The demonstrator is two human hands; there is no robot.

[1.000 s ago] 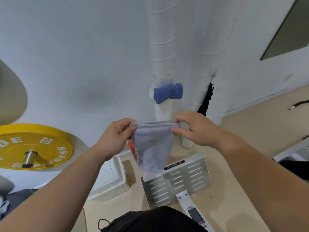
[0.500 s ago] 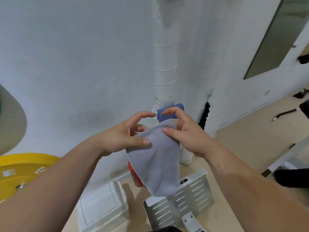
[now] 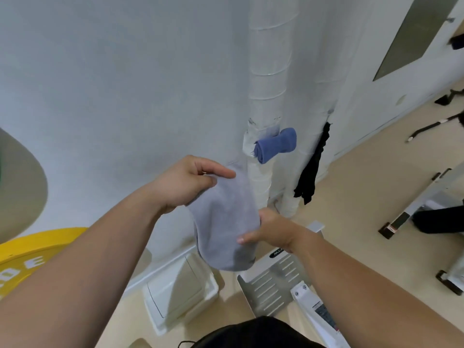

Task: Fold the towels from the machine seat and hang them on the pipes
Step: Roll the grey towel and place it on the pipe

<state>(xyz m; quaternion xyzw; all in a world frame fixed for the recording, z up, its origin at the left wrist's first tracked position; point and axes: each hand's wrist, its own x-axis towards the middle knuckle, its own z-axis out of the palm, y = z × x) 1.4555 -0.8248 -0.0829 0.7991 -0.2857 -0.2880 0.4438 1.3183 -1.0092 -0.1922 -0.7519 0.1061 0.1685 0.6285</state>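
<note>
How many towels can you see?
3. A grey towel is held by the left hand and right hand; a blue towel sits on the left pipe; a black towel hangs by the right pipe. Others may be out of view.

Left hand (image 3: 185, 183) pinches high, right hand (image 3: 271, 232) grips lower.

A: Centre frame, the grey towel (image 3: 226, 222): soft matt cloth, fine nap.
B: Above right, the blue towel (image 3: 276, 145), cloth too, coarser. The pipe (image 3: 270, 71) wears glossy white wrap.
A: Bottom centre, the slotted plate (image 3: 271, 285): matt metal, probably. The white box (image 3: 175, 297) beside it, smooth plastic.
</note>
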